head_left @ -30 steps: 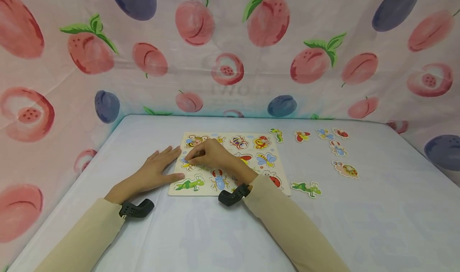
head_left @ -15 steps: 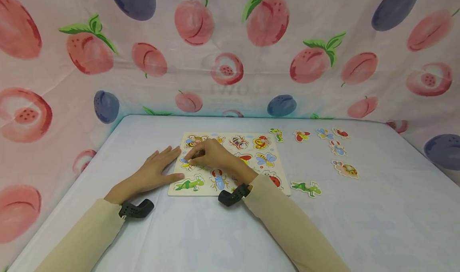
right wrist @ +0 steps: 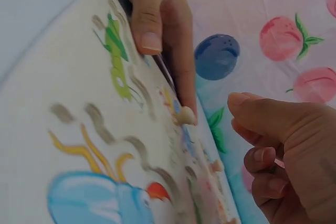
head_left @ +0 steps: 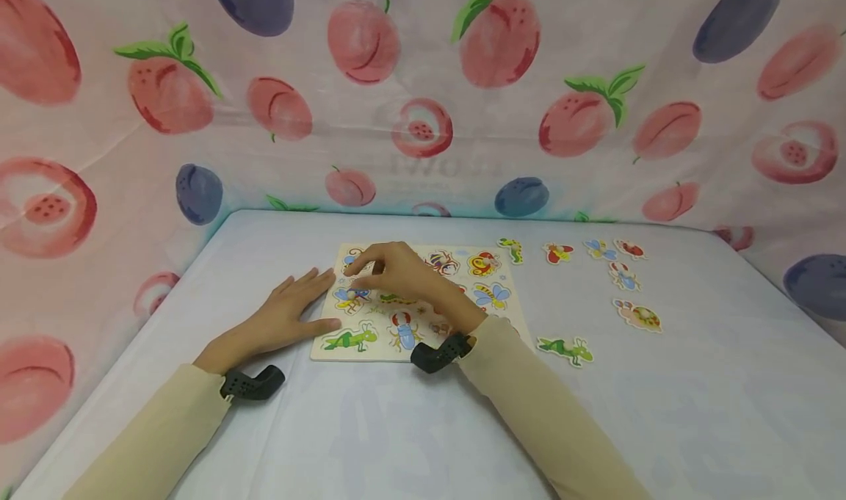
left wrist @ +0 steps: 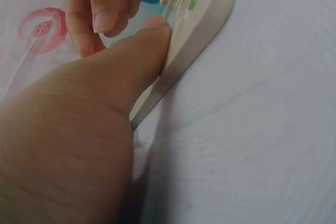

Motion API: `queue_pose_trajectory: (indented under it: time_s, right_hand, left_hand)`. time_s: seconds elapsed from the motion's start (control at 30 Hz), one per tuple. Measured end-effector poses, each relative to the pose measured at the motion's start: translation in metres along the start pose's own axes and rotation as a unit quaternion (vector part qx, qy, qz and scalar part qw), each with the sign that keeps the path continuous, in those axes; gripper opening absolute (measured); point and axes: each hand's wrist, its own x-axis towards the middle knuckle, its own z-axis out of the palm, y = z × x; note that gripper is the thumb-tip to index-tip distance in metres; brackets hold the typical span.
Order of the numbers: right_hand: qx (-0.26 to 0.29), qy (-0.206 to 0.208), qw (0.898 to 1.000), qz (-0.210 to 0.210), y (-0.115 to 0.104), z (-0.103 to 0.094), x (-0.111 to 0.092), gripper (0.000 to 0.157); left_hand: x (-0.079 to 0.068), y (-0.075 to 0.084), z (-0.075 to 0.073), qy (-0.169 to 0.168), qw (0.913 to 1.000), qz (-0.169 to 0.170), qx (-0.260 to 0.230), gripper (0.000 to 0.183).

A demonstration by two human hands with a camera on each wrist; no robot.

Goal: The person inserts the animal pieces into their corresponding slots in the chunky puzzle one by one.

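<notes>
A pale puzzle board (head_left: pixel 380 354) printed with insects lies flat on the table. My left hand (head_left: pixel 291 313) rests at its left edge with fingers stretched out; in the left wrist view, the thumb (left wrist: pixel 149 38) touches the board's edge. Over the board's upper left hovers my right hand (head_left: pixel 403 274), thumb and forefinger apart, holding nothing. Just below those fingertips sits a mosquito-like puzzle piece (head_left: pixel 349 302) in the board; in the right wrist view, a round wooden knob (right wrist: pixel 185 116) stands up near the left fingers. The right hand partly hides the board's top row.
Several loose insect pieces lie right of the board: a caterpillar (head_left: pixel 512 250), a red-winged bug (head_left: pixel 558 252), a dragonfly (head_left: pixel 600 249), a ladybird (head_left: pixel 631 249), a blue beetle (head_left: pixel 624 276), a snail (head_left: pixel 638 315) and a grasshopper (head_left: pixel 566 349). A fruit-print cloth (head_left: pixel 423 59) hangs behind.
My right hand has let go of the mosquito-like piece and lifted slightly up and to the right, its thumb and forefinger parting. The left hand stays put.
</notes>
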Motion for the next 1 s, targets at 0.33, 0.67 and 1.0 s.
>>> queue_pose_trajectory:
  time_s: [0.33,0.67,1.0]
  right_hand:
    - [-0.004,0.039,0.999,-0.009,0.007,-0.032,-0.012,0.022]
    - [-0.027,0.084,0.996,0.028,0.030,-0.067,-0.035,0.021]
    - [0.016,0.135,0.988,0.075,0.057,-0.104,-0.063,0.020]
  left_hand:
    - [0.000,0.003,-0.001,-0.004,1.0000,-0.008,-0.002,0.088]
    - [-0.001,0.004,0.000,-0.001,0.9999,-0.016,-0.002,0.089]
    - [-0.001,0.004,0.001,-0.002,0.9997,-0.022,-0.003,0.090]
